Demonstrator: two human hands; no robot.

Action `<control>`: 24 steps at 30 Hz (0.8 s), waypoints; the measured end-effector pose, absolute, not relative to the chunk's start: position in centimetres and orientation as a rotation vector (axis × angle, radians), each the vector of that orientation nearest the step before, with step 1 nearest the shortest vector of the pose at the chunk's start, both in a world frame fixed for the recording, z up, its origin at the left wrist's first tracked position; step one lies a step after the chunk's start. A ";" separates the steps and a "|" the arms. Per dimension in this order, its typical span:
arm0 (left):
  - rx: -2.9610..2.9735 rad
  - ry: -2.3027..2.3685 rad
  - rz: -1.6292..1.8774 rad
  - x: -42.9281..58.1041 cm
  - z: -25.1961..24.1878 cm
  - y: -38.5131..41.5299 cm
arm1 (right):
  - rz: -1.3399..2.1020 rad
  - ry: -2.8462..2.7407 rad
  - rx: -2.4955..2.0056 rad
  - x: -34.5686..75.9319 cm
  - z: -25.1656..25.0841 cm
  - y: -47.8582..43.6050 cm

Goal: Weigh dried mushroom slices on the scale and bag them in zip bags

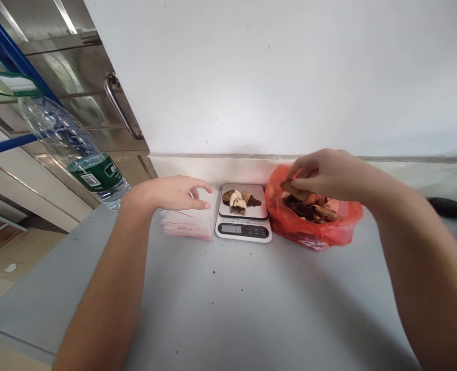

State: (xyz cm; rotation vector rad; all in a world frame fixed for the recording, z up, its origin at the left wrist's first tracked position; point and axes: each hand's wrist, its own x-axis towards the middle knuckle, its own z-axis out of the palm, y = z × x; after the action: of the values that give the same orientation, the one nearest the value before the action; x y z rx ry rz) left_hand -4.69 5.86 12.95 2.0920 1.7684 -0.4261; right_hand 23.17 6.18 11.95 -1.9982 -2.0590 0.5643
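Note:
A white digital kitchen scale [243,230] sits on the table against the wall, its display lit. On its plate lie several dried pieces [237,200], pale and dark brown, like dried mushroom slices. To the right stands a red plastic bag [313,237], open at the top and filled with similar brown dried slices [324,212]. My right hand [317,172] is over the bag, fingers pinching one brown dried slice [295,190]. Left of the scale, my left hand [182,193] hovers with fingers apart, holding nothing, above a stack of clear zip bags [187,229] with red edges.
A large clear water bottle [97,170] with a green label and handle stands at the left. A black object [447,207] lies at the far right by the wall. Small dark crumbs dot the grey table [228,319]. Metal cabinets [69,77] are beyond the left side.

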 end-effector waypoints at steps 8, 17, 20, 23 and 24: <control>2.053 1.783 -0.447 -4.1 12.9 5.7 | 0.607 -2.222 -2.138 25.6 9.3 8.1; 2.048 1.764 -0.453 -3.8 12.8 5.6 | 0.496 -2.000 -2.277 24.3 7.7 8.1; 2.049 1.765 -0.458 -3.7 12.9 5.6 | 0.494 -1.985 -2.265 24.4 8.0 8.1; 2.049 1.771 -0.469 -3.4 13.0 5.5 | 0.517 -1.986 -2.202 25.0 8.8 8.3; 2.049 1.772 -0.470 -3.4 13.0 5.5 | 0.539 -1.986 -2.181 25.3 9.0 8.3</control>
State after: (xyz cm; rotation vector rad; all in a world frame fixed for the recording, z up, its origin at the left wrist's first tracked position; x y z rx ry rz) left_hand -3.36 5.51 13.02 2.0492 1.7718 -0.4700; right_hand 25.34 8.29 9.02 -2.1810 -1.9863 0.5388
